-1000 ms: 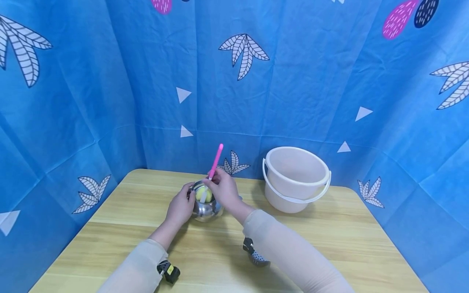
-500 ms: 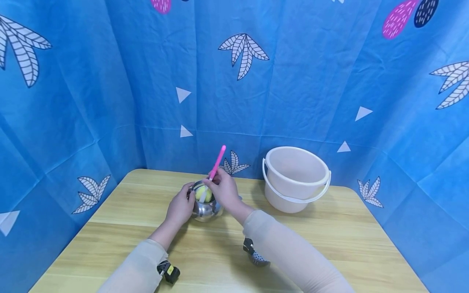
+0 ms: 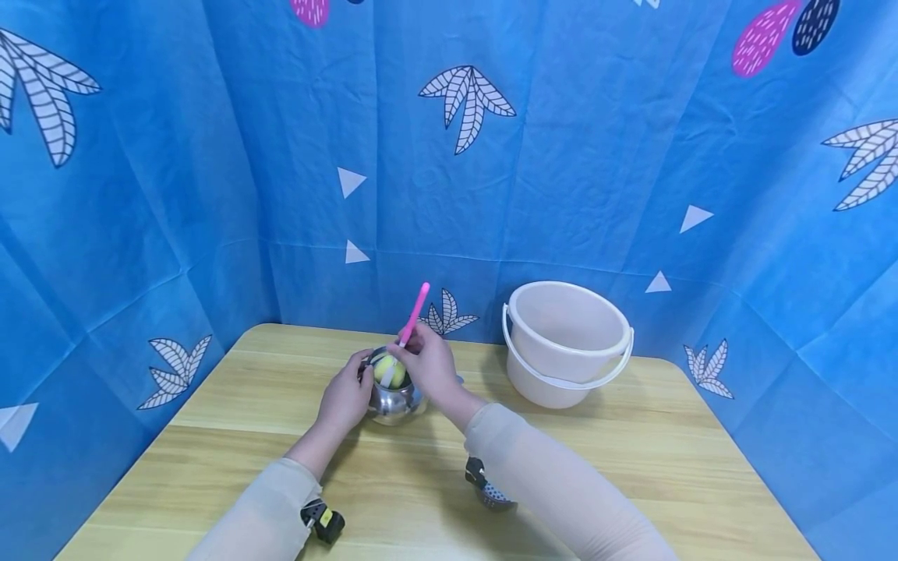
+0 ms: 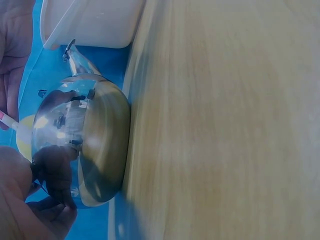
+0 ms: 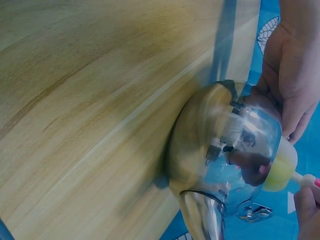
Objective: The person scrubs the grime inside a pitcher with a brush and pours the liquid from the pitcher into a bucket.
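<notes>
A shiny steel teapot (image 3: 396, 403) stands upright on the table, its spout (image 4: 83, 62) pointing toward the bucket side in the left wrist view. My left hand (image 3: 345, 399) grips the pot's left side near the rim, thumb on top. Between thumb and fingers, my right hand (image 3: 433, 365) pinches a sponge bottle brush by its pink handle (image 3: 416, 313), just above the pot mouth. The brush's yellow and white sponge head (image 5: 281, 172) sits in the opening and partly sticks out above the rim. Its lower end is hidden inside the pot.
At the back right stands a white bucket (image 3: 554, 374) with its handle hanging down in front. A small perforated metal piece (image 3: 496, 499) lies near the front, partly covered by the right sleeve (image 3: 561, 483). Blue patterned cloth (image 3: 449, 195) hangs behind the wooden table (image 3: 631, 483).
The pink handle's tip has swung slightly right and then back left, ending a little lower. The left hand and the teapot stay in place.
</notes>
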Tool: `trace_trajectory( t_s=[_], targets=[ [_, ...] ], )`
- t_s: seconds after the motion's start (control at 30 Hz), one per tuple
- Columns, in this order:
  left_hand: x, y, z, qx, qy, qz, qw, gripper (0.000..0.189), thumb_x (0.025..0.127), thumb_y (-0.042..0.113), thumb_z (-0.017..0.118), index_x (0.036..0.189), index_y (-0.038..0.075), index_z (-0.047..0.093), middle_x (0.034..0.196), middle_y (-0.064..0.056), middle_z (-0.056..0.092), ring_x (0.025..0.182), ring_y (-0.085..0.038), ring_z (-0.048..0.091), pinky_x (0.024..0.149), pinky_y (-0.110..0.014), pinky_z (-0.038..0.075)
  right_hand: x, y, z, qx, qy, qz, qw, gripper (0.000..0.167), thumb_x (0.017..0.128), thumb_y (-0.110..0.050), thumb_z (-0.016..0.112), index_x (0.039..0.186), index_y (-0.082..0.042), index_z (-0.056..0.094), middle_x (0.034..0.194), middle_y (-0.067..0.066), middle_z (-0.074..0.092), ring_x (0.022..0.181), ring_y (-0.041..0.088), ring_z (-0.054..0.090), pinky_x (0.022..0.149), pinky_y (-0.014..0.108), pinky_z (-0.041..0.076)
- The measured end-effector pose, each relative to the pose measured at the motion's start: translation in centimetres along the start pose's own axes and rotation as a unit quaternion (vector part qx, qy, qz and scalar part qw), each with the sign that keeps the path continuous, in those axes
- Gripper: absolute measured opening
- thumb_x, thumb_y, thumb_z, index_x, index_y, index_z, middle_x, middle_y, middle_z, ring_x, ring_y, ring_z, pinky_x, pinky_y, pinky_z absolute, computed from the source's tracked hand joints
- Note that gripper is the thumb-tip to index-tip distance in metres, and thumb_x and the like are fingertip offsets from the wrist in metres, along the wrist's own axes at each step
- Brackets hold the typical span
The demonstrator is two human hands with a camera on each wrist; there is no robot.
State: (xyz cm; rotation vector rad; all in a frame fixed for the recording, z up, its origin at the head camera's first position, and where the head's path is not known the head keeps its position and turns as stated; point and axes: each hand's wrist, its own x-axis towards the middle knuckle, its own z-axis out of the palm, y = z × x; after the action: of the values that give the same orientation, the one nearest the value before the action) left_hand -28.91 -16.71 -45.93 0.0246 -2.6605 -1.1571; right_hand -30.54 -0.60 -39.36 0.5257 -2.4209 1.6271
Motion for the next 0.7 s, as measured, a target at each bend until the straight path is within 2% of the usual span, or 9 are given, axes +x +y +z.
trace_trajectory(
  t_s=[0.37,0.53,0.7],
  targets=[
    [-0.06,0.08,-0.04,-0.001,-0.001,-0.003,1.0,0.046,0.107,0.025,0.042,0.149,0.007,0.042,0.138,-0.024,0.057,0.121,-0.044,0.058,0.098,-0.059,0.048,-0.09,0.32,0.23,-0.011,0.008,-0.02,0.9997,0.016,0.088,-0.016,0.078,0.095,-0.013,0.063,0.094,-0.002,0.072,0.089,0.01,0.07,0.078,0.022,0.058],
    [-0.06,0.09,-0.06,-0.005,-0.001,-0.002,1.0,0.046,0.107,0.025,0.042,0.149,0.007,0.043,0.138,-0.024,0.057,0.121,-0.044,0.057,0.098,-0.059,0.048,-0.15,0.27,0.3,-0.019,0.007,-0.025,0.9995,0.02,0.088,-0.018,0.078,0.099,-0.008,0.065,0.093,-0.003,0.073,0.088,0.01,0.07,0.078,0.022,0.058],
    [-0.07,0.08,-0.07,-0.006,0.0,0.0,1.0,0.046,0.107,0.025,0.043,0.149,0.007,0.043,0.137,-0.024,0.058,0.121,-0.044,0.057,0.099,-0.059,0.048,-0.17,0.34,0.29,-0.027,0.011,-0.028,0.9992,0.018,0.087,-0.019,0.079,0.095,-0.013,0.065,0.091,-0.004,0.073,0.086,0.008,0.07,0.078,0.022,0.058]
  ],
)
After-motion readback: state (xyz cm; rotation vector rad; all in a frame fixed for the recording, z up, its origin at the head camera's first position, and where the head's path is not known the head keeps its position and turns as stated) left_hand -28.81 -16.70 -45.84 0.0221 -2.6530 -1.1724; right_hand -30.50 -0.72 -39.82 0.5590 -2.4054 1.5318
